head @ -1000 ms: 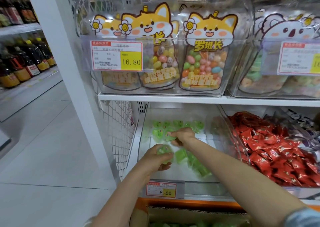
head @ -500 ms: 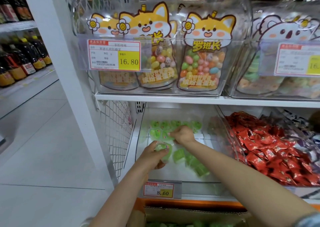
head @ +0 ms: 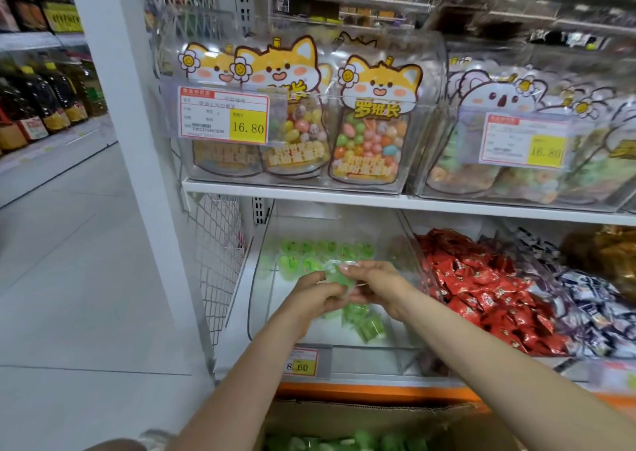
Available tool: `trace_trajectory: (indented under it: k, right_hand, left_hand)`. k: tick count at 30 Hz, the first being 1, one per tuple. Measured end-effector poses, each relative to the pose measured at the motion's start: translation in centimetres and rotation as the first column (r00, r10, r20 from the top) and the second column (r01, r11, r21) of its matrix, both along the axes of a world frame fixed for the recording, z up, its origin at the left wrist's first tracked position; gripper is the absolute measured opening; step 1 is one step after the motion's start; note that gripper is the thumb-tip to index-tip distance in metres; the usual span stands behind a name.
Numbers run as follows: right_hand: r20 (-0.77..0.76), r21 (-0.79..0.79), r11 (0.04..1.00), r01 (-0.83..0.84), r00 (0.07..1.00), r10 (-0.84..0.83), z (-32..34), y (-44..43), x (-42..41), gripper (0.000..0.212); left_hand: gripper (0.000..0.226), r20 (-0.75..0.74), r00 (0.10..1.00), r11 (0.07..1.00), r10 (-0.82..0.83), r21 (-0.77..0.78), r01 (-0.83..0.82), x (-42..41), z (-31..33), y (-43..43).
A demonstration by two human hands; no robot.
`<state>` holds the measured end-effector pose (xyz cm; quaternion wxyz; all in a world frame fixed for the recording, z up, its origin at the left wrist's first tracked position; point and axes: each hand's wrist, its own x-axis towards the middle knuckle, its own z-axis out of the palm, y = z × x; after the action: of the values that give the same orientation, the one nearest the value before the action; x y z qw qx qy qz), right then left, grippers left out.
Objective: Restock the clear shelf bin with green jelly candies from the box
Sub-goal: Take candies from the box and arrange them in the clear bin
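One green jelly candy (head: 339, 278) in clear wrap sat between my two hands, above the middle of the clear shelf bin (head: 255, 299). My left grip (head: 311, 295) was curled round the candy's near left side. My right grip (head: 375, 283) pinched its right edge with thumb and fingertips, so neither was open.

In the bin below lay two groups of green jellies. A far cluster (head: 309, 256) lined the back wall and a near heap (head: 366, 325) lay just nearer than my hands; both were too blurred to count. One price tag (head: 301, 363) reading 8.60 was fixed to the bin's front.

Nearest me, below the shelf, stood one cardboard box (head: 378, 412) with more green candies inside. Just right of the bin lay a pile of red-wrapped sweets (head: 481, 295). On the shelf above, three fox-faced pouches (head: 375, 123) stood behind a yellow 16.80 tag (head: 223, 115), with a second such tag further right.
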<state>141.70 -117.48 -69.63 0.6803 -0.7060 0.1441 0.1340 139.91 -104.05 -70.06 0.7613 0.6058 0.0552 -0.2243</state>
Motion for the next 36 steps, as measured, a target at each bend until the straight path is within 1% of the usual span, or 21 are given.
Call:
trace_trajectory:
  k: [1,2,3,4,5,6,7,8,9,11,13,15,18,20,22,24,27,31,34,36]
  right_hand:
    - [-0.001,0.003,0.999,0.033,0.999,-0.033,0.2,-0.1,0.0,0.013]
    - [0.009,-0.005,0.998,0.060,0.998,-0.060,0.2,-0.2,0.3,0.011]
    - [0.025,-0.004,0.996,0.091,0.996,-0.091,0.4,-0.3,0.5,0.009]
    - [0.037,0.012,0.992,0.123,0.992,-0.124,0.5,-0.4,0.9,0.006]
    - [0.036,0.048,0.986,0.160,0.986,-0.162,0.5,-0.5,1.4,0.002]
    - [0.024,0.087,0.979,0.184,0.982,-0.186,0.5,-0.6,2.0,0.007]
    - [0.003,0.111,0.975,0.194,0.981,-0.195,0.3,-0.7,2.6,0.012]
    - [-0.019,0.108,0.976,0.190,0.982,-0.189,0.0,-0.7,3.2,0.016]
    - [-0.042,0.093,0.979,0.184,0.983,-0.181,-0.4,-0.7,3.7,0.016]
    - [-0.083,0.072,0.979,0.189,0.980,-0.183,-1.2,-0.3,4.4,0.014]
    - [-0.116,0.072,0.974,0.213,0.972,-0.204,-2.0,0.2,4.9,0.012]
    - [-0.144,0.103,0.966,0.237,0.964,-0.221,-2.8,0.6,5.3,0.016]
    - [-0.180,0.139,0.958,0.249,0.958,-0.223,-3.9,1.0,6.1,0.018]
    - [-0.196,0.139,0.954,0.264,0.952,-0.235,-4.6,1.0,6.5,0.015]
    - [-0.207,0.122,0.952,0.282,0.945,-0.254,-5.2,1.0,6.8,0.012]
    - [-0.198,0.091,0.949,0.301,0.940,-0.279,-5.7,1.1,6.9,0.014]
    - [-0.169,0.047,0.933,0.356,0.924,-0.344,-6.4,1.1,7.3,0.021]
    - [-0.166,0.025,0.919,0.394,0.908,-0.385,-7.2,1.4,7.9,0.025]
    - [-0.171,0.023,0.915,0.402,0.904,-0.393,-7.4,1.3,8.2,0.025]
    - [-0.173,0.024,0.914,0.405,0.902,-0.395,-7.4,1.2,8.4,0.024]
  left_hand:
    - [0.014,-0.001,1.000,1.000,-0.023,-0.002,0.023,-0.2,0.4,-0.1]
    - [0.019,0.017,0.998,0.997,-0.055,0.062,0.054,-0.1,0.5,0.0]
    - [0.038,0.053,0.994,0.977,-0.098,0.196,0.086,0.2,0.3,0.2]
    - [0.058,0.096,0.983,0.915,-0.155,0.390,0.106,0.7,-0.2,0.4]
    - [0.073,0.138,0.964,0.797,-0.227,0.596,0.102,1.1,-0.7,0.6]
    - [0.081,0.160,0.938,0.654,-0.309,0.751,0.087,1.5,-1.2,0.8]
    - [0.085,0.154,0.914,0.535,-0.376,0.842,0.078,1.7,-1.8,0.9]
    - [0.086,0.132,0.897,0.459,-0.423,0.884,0.087,1.9,-2.3,1.0]
    - [0.088,0.104,0.882,0.418,-0.459,0.902,0.111,2.1,-2.9,1.0]
    - [0.086,0.074,0.854,0.385,-0.515,0.910,0.154,2.4,-3.6,0.9]
    - [0.080,0.065,0.828,0.352,-0.557,0.921,0.164,2.7,-4.2,0.9]
    - [0.069,0.050,0.812,0.297,-0.582,0.942,0.155,2.9,-4.4,0.8]
    - [0.041,0.099,0.810,0.223,-0.578,0.974,0.040,3.1,-4.2,0.7]
    - [0.032,0.128,0.816,0.212,-0.564,0.977,-0.007,3.1,-4.0,0.7]
    - [0.037,0.102,0.812,0.224,-0.575,0.974,0.037,2.9,-4.0,0.7]
    - [0.038,0.080,0.807,0.233,-0.585,0.970,0.073,2.9,-4.1,0.7]
    - [0.026,0.130,0.821,0.232,-0.557,0.973,0.003,3.0,-4.2,0.7]
    - [0.033,0.195,0.824,0.229,-0.532,0.970,-0.082,3.1,-4.3,1.0]
    - [0.034,0.232,0.851,0.295,-0.472,0.951,-0.096,3.2,-4.3,2.2]
    - [0.031,0.246,0.879,0.398,-0.408,0.915,-0.071,3.1,-4.2,3.0]
